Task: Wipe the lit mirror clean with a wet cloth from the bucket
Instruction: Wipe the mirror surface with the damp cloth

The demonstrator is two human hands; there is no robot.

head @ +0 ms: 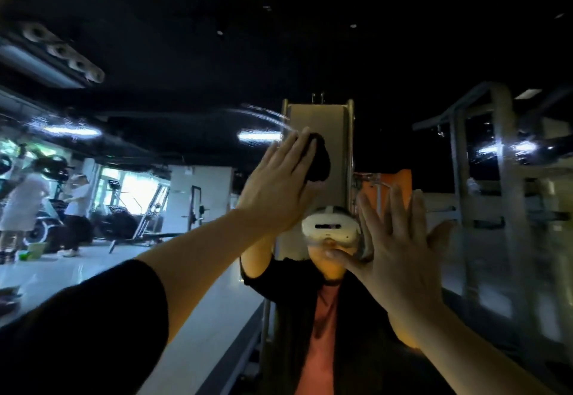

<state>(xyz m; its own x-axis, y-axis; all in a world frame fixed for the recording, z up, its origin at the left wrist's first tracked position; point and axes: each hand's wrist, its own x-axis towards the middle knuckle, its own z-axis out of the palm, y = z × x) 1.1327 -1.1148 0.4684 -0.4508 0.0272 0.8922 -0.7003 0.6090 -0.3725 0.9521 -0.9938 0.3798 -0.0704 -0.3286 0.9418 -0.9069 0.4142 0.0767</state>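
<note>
The large mirror fills the view and reflects a dim gym and me wearing a white headset. My left hand is raised with straight fingers and presses a dark cloth flat against the glass. A curved wet streak runs up and to the left of the cloth. My right hand lies open and flat on the mirror at lower right, fingers spread, meeting its own reflection.
In the reflection, two people stand among exercise machines at far left, with a green container on the floor near them. A tan padded machine stands behind me and a metal rack at right. Water droplets speckle the glass.
</note>
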